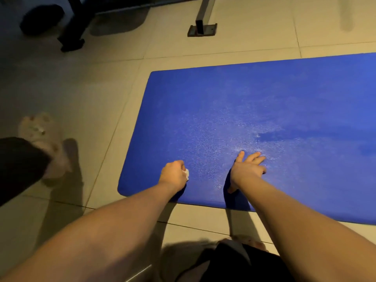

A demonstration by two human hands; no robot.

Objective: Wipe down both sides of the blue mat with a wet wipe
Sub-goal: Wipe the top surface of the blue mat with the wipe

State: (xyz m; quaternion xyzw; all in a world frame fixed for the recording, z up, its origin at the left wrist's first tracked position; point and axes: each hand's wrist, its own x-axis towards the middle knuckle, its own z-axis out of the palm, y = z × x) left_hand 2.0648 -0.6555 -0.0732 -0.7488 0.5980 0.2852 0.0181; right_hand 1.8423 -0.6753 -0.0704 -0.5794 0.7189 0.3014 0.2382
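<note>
Nearest, my left hand (174,174) is curled tight around a white wet wipe (186,173) above the blue mat (264,110), near its front edge; my right hand (247,169) lies flat on it, fingers spread. The mat lies on a beige tiled floor (101,98), a metal post foot (202,29) beyond it

A pale slipper (39,132) lies on the beige tiled floor (85,102) at left, a grey metal post (204,11) stands on its base plate (211,30) farther back, and a dark furniture leg (74,35) occupies the dim far-left corner.
</note>
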